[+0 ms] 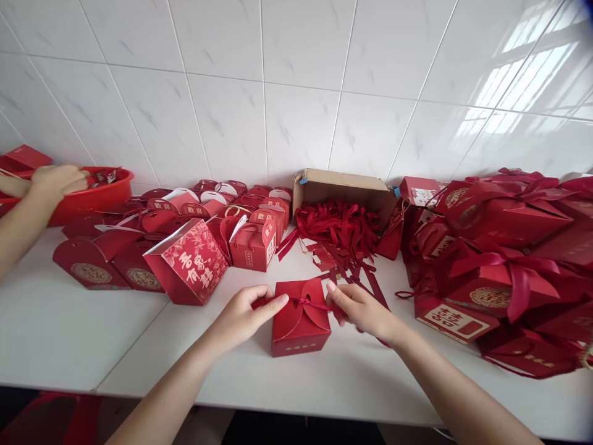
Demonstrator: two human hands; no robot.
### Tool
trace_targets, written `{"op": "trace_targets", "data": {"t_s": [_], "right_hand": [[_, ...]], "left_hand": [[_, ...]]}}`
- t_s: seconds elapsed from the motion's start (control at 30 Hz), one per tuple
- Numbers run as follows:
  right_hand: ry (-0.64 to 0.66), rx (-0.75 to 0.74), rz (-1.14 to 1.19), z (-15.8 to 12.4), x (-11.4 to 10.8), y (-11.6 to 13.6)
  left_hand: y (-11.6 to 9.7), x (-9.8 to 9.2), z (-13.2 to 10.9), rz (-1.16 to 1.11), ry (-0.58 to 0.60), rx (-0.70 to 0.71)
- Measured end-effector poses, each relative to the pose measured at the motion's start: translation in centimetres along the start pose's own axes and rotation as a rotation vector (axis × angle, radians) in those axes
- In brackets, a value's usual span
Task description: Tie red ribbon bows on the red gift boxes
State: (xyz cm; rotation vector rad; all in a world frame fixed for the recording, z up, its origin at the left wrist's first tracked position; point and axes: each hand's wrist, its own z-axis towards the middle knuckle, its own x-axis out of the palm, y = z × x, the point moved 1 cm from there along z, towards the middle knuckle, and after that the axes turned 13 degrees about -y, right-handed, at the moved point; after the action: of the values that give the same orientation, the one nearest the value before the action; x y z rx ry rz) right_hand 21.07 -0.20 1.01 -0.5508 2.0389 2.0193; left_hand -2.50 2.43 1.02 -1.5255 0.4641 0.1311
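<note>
A small red gift box (296,343) stands on the white table in front of me, its curved flaps folded over the top. A dark red ribbon (304,302) runs through the flaps and is knotted in the middle. On the box's left, my left hand (252,312) pinches one side of the ribbon between thumb and fingers. Opposite it, my right hand (356,309) grips the other side, with a ribbon tail hanging below towards the table.
Behind the box, a cardboard carton (345,182) lies with loose red ribbons (343,232) spilling out. Finished boxes (500,278) are piled at the right. Several open boxes (185,262) stand at the left. Another person's hand (58,182) reaches over a red basin (106,191).
</note>
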Motion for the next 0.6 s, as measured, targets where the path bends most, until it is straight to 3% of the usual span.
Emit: {"op": "trace_targets", "data": {"t_s": [0.1,0.23,0.6], "right_hand": [[-0.027,0.072,-0.044,0.1,-0.3,0.0],[-0.031,0.040,-0.068,0.3,-0.3,-0.5],[-0.082,0.040,0.002,-0.2,-1.2,-1.6]], "left_hand": [[0.2,0.1,0.3,-0.109,-0.018,-0.082],[0.6,0.2,0.6,-0.249,0.050,-0.127],[1.4,-0.2,0.0,-0.185,-0.062,0.009]]}}
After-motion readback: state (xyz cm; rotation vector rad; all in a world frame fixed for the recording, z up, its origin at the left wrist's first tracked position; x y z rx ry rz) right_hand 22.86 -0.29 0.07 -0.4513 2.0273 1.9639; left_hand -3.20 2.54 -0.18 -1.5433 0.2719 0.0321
